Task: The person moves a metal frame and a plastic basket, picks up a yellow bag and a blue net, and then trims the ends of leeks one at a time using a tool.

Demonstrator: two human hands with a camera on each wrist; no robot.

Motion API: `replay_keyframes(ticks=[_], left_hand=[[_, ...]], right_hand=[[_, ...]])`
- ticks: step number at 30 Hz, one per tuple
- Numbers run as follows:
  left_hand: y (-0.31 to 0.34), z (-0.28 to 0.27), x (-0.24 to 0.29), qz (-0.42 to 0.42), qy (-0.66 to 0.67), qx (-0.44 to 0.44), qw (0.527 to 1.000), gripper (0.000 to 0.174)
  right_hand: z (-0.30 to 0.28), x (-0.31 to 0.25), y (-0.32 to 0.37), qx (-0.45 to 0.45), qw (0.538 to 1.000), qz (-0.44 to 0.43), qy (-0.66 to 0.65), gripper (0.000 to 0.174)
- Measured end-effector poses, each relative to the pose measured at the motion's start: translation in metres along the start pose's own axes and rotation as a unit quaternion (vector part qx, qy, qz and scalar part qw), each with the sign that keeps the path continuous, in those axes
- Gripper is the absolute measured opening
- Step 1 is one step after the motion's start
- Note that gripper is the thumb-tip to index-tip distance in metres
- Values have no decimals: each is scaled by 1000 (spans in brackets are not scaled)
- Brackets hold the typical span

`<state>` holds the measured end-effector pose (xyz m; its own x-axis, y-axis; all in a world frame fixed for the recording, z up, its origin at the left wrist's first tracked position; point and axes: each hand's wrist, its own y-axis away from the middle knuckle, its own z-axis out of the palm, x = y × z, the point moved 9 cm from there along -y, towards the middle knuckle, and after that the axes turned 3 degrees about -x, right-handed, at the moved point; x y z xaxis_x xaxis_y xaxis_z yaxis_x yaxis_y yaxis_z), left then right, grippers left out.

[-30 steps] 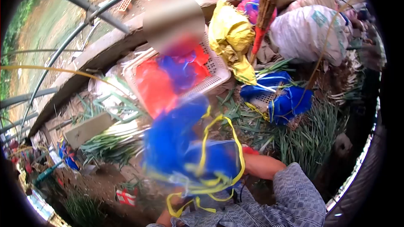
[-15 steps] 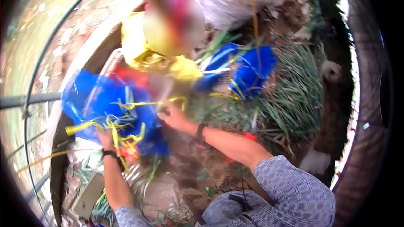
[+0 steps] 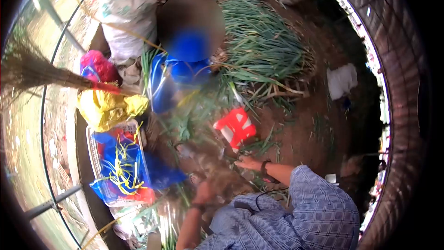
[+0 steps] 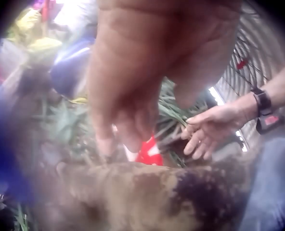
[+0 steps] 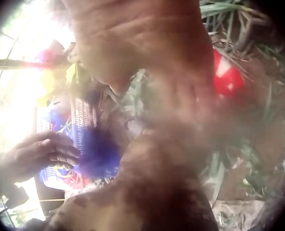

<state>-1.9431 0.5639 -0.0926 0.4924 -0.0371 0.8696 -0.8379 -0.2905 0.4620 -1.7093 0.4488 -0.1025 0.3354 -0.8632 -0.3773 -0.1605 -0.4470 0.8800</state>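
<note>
In the head view my left hand [image 3: 203, 190] is blurred, low beside a patterned brown trouser leg [image 4: 133, 197]. It holds nothing; in the right wrist view its fingers [image 5: 60, 151] are loosely bent. My right hand [image 3: 249, 163], across the leg, is empty with relaxed fingers, just below a red and white piece of packaging [image 3: 237, 128] on the soil. To the left, a blue mesh bag [image 3: 159, 173] with tangled yellow ties [image 3: 124, 166] lies over a white plastic basket [image 3: 91, 150], spilling past its right edge. Red material [image 3: 144, 196] shows beneath it.
Spring onions [image 3: 263, 41] lie in a large heap ahead, more beside the basket. A second blue mesh bundle [image 3: 185, 70], a yellow sack [image 3: 99, 111], a pink bag [image 3: 98, 67], a white sack [image 3: 129, 23] and a twig broom [image 3: 60, 76] stand ahead and left.
The blue mesh bag with yellow ties, earlier held up in both hands, now lies on the basket, let go. Both hands have drawn back toward the body, and the view has turned right.
</note>
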Motion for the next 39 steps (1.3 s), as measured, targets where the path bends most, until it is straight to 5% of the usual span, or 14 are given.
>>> replay_keyframes(ticks=[3, 5, 7, 13, 16, 22, 23, 24, 26, 28, 31, 35, 38, 39], left_hand=[[33, 57, 25, 12, -24, -134, 991, 40], [59, 70, 48, -2, -71, -197, 978, 44], [85, 72, 44, -43, -175, -260, 948, 46], [126, 77, -45, -177, 19, -327, 928, 50], [101, 82, -27, -146, -13, -331, 932, 49], [19, 134, 0, 213, -396, -379, 809, 34], [0, 125, 15, -30, -287, -338, 896, 29], [-18, 155, 46, 79, -399, -366, 837, 27], [-35, 184, 51, 277, -588, -409, 640, 25], [-73, 194, 84, 126, -491, -437, 743, 24], [-144, 221, 144, -106, -344, -404, 841, 24], [-208, 282, 219, -153, -331, -406, 838, 23], [-247, 312, 267, -146, -346, -417, 828, 22], [-261, 317, 277, -140, -352, -421, 825, 22]], right_hand=[[63, 80, 55, -89, 993, 6, -80, 63], [81, 102, 121, -91, 973, 137, -164, 57], [79, 116, 157, -52, 970, 129, -200, 52], [69, 223, 174, 17, 954, 75, -289, 51], [50, 238, 193, -25, 973, 95, -208, 52], [23, 313, 199, -24, 922, 78, -380, 57], [18, 332, 189, -9, 919, 58, -390, 54], [6, 359, 171, 9, 916, 35, -399, 52], [-22, 416, 116, 42, 977, -88, -188, 41], [-40, 436, 121, 5, 979, -123, -164, 37], [-60, 453, 194, -68, 886, 48, -456, 34], [-54, 453, 231, -149, 791, -74, -589, 34], [-57, 466, 245, -145, 761, -39, -631, 35], [-61, 466, 251, -139, 709, -53, -689, 31]])
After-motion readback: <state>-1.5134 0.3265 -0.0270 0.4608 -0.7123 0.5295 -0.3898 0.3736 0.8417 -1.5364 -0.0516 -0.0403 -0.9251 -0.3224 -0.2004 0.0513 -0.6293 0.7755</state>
